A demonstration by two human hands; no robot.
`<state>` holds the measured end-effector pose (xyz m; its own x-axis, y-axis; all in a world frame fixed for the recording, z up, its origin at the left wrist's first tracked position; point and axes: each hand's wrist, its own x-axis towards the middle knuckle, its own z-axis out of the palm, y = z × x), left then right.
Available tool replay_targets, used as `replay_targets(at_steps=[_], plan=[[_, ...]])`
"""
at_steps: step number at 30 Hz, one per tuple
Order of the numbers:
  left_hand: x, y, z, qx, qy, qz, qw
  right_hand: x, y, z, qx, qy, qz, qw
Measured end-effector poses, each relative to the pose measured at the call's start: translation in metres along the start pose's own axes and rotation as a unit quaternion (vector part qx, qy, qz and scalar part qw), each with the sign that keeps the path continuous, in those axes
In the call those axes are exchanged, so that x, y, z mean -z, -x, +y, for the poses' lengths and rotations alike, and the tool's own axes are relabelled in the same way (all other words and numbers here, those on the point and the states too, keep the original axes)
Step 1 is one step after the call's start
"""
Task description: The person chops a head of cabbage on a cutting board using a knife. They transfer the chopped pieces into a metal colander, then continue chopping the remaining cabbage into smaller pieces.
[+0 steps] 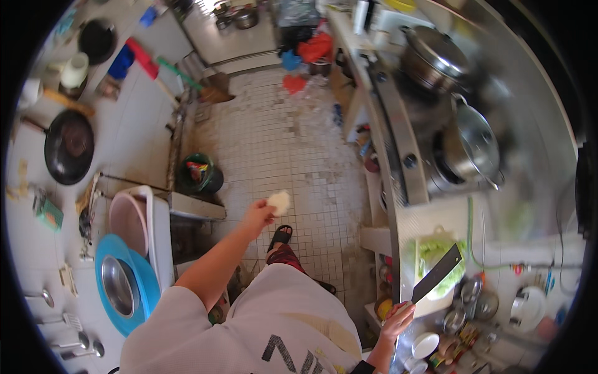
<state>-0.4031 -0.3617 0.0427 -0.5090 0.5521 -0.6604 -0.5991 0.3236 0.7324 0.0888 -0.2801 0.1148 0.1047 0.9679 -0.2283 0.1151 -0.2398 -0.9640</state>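
Big blue basin (148, 287) at 8 o'clock, steel bowl (118, 287) sitting in it. White chopping board (436, 304) at 4 has leafy greens (431, 249) on it. Two-handled pot (474, 142) around 2:30, can't make out its contents; lidded steel pot (433, 61) at 1:30. Bin (215, 179) at 9 holds bright wrappers (198, 171). Cleaver (439, 271) over the greens, right hand (398, 319) wrapped round its handle at 5. Dark cut-off print on the white shirt (249, 311). Left hand (258, 216), near centre, pinches a pale flattish piece (280, 201).
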Motion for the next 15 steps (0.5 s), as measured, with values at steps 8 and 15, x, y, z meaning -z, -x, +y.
replay_targets(at_steps=[8, 15], plan=[[0.239, -0.076, 0.084, -0.042, 0.257, 0.323, 0.91, -0.178, -0.009, -0.043, -0.09, -0.012, -0.089, 0.992], [0.283, -0.113, -0.004, 0.059, -0.121, 0.246, 0.96, -0.241, 0.012, -0.051, -0.062, 0.035, -0.16, 0.985]])
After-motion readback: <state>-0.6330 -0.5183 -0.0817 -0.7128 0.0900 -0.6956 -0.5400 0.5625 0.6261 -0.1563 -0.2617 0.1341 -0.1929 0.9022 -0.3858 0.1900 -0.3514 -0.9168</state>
